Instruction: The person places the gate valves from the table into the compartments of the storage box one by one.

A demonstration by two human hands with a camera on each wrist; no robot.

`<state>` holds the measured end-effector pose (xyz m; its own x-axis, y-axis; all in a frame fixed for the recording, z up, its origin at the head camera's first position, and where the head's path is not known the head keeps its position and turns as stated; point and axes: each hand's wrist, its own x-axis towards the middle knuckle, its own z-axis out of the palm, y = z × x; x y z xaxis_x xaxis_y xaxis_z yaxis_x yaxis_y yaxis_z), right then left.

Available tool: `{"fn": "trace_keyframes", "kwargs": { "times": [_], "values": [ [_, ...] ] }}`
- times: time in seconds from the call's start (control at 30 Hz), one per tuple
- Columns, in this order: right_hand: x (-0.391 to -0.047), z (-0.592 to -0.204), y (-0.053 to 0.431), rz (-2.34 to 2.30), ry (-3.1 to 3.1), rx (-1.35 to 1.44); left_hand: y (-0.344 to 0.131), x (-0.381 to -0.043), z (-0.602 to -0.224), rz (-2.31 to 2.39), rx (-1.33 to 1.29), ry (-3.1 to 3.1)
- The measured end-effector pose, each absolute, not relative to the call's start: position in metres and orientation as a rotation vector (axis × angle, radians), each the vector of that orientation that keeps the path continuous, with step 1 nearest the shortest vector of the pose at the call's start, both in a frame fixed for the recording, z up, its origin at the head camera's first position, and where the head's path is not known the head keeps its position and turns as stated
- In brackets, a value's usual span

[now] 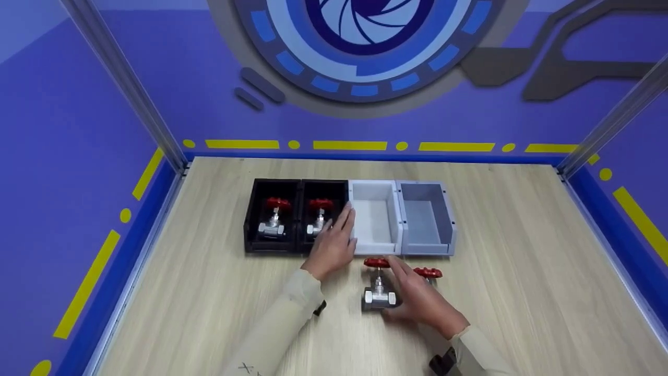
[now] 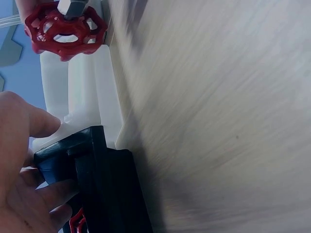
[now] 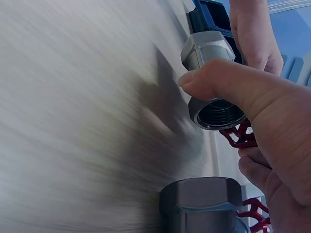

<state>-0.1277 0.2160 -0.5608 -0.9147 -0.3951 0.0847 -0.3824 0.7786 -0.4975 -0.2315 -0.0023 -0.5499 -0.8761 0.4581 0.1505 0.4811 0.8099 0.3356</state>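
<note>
My right hand [image 1: 422,300] holds a metal valve [image 1: 380,297] with a red handwheel in front of the white bin [image 1: 373,248]. In the right wrist view, the thumb lies across the body of this valve [image 3: 206,48], whose threaded end faces the camera. A second valve [image 3: 201,199] stands close by on the table, mostly hidden behind the right hand in the head view. My left hand [image 1: 334,248] rests with extended fingers at the border of the white bin and the second black bin [image 1: 326,248]. Its fingers partly cover the valve [image 1: 315,228] lying in that bin.
The outer black bin [image 1: 274,248] contains another red-wheeled valve [image 1: 272,228]. A grey bin [image 1: 425,248] closes the row on the right. The bins stand on a wooden table [image 1: 522,292], enclosed by blue printed walls [image 1: 57,156] at the back and sides.
</note>
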Motion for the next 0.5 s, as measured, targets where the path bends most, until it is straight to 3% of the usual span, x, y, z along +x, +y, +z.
{"fn": "trace_keyframes", "kwargs": {
  "times": [0.5],
  "values": [
    [-0.132, -0.549, 0.219, -0.834, 2.948, -0.597, -0.001, -0.232, -0.548, -0.595, -0.748, -2.978]
  ]
}}
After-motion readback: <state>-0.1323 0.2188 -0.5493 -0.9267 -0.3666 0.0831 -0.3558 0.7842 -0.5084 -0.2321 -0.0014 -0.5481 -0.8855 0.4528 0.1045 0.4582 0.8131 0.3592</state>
